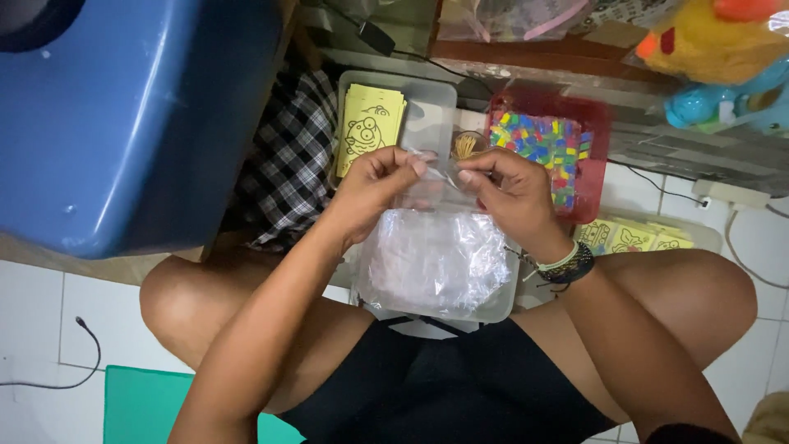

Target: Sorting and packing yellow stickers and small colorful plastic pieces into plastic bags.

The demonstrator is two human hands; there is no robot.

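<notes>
Head view, looking down on a seated person's lap over a white tiled floor (pixel 33 312). I see the left hand (pixel 374 185) and the right hand (pixel 514 193) raised together above a clear plastic tub (pixel 501 306) — both pinch the top edge of a small clear plastic bag (pixel 431 185), thumbs and forefingers closed on the film, the remaining fingers loosely curled. The bag hangs between the two hands, just above a stack of clear bags (pixel 431 259) lying inside the tub. The right wrist carries dark and pale wristbands (pixel 567 265).

Beyond the hands, a second clear tub (pixel 436 103) holds yellow cartoon cards (pixel 370 127) at its left side. To its right stands a red tray (pixel 596 123) filled with small multicoloured packets (pixel 542 144); more yellow cards (pixel 629 238) lie just below the tray's right corner. A blue plastic container (pixel 131 115) fills the upper left, checked cloth (pixel 288 164) beside it. A green mat (pixel 136 403) lies at the lower left — a thin black cable (pixel 86 362) near it.
</notes>
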